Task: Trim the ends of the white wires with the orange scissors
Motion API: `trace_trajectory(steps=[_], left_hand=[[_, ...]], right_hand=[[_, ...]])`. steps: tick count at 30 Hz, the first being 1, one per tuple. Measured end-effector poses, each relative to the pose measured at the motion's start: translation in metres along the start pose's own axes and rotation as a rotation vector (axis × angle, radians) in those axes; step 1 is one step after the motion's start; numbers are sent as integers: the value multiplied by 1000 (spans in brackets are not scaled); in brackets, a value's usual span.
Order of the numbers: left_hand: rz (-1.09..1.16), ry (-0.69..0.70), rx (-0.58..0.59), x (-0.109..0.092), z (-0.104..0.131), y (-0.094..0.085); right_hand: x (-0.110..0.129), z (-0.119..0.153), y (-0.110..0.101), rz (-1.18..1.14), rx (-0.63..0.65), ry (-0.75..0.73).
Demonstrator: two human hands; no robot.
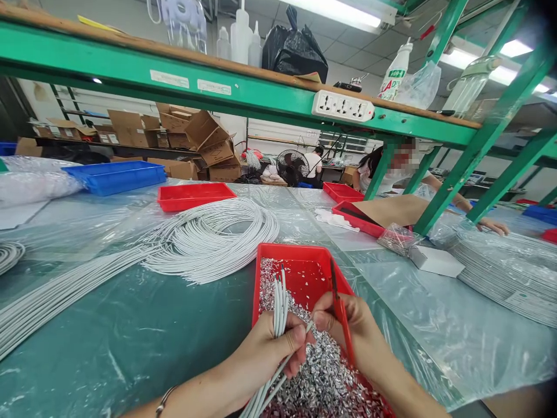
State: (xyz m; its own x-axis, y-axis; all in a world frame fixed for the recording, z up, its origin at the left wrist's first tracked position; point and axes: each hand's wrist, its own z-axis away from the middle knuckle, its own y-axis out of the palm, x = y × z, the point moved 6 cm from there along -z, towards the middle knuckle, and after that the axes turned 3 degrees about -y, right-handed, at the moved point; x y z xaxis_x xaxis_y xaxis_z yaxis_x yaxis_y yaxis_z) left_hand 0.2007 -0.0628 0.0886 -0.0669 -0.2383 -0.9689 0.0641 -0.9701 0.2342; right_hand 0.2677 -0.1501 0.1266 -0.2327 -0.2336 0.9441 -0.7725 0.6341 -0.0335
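Observation:
My left hand [282, 345] is closed around a bundle of thin white cables [281, 307] whose ends stick up above the fist. One cable end is singled out between its thumb and fingers. My right hand [348, 325] meets it there, thumb and forefinger pinched at that cable's tip. A slim red-handled tool [343, 328] with a dark narrow tip lies in the right hand, pointing up; its exact kind is unclear. Beneath both hands is a red tray [324, 252] with many silvery foil scraps [324, 360] in it.
A large coil of white cables [217, 238] lies on the plastic-covered table [152, 331]. Behind it are red [195, 197] and blue [117, 176] trays. A green shelf beam [261, 90] with a power strip [343, 106] crosses above. At right, a co-worker's hand [492, 226] rests by another coil [513, 273].

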Motion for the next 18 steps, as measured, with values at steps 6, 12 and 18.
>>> trace_trajectory(steps=[6, 12, 18], left_hand=[[-105, 103, -7, -4, 0, -1], [-109, 132, -14, -3, -1, -3], [-177, 158, -23, -5, -4, -3]], right_hand=[[-21, 2, -2, -172, 81, 202], [-10, 7, -2, -34, 90, 160], [-6, 7, -5, 37, 59, 129]])
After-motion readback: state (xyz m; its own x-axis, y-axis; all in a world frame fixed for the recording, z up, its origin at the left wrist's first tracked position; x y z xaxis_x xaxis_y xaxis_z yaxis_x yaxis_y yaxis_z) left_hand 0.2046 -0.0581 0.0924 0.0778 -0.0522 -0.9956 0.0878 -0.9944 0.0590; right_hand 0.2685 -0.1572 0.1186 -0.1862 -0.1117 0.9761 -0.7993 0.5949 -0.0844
